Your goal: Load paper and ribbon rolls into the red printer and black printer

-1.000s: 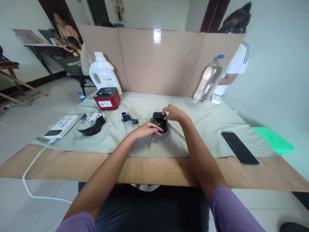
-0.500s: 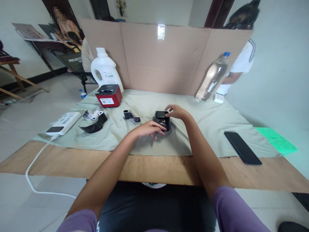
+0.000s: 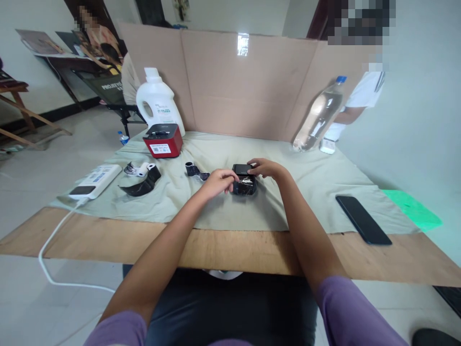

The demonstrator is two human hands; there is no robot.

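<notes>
A small black box-shaped device, with a glossy front part and a flat lid behind it, sits on the cloth between my hands. My left hand is at its left side, fingers curled together and the tips at the box's edge; whether anything is pinched there is hidden. At the right, my right hand grips the lid's side, thumb low and fingers over the top. Left of the box lies a small black ribbon roll, partly unwound.
Further left are a white roll with black ribbon, a white power bank with a cable, a red-and-black box and a white jug. A clear bottle leans against the cardboard screen. A phone lies right. People are beyond.
My left hand has drawn back from over the front of the black device to its left edge, and its fingers have curled. My right hand stays at the lid.
</notes>
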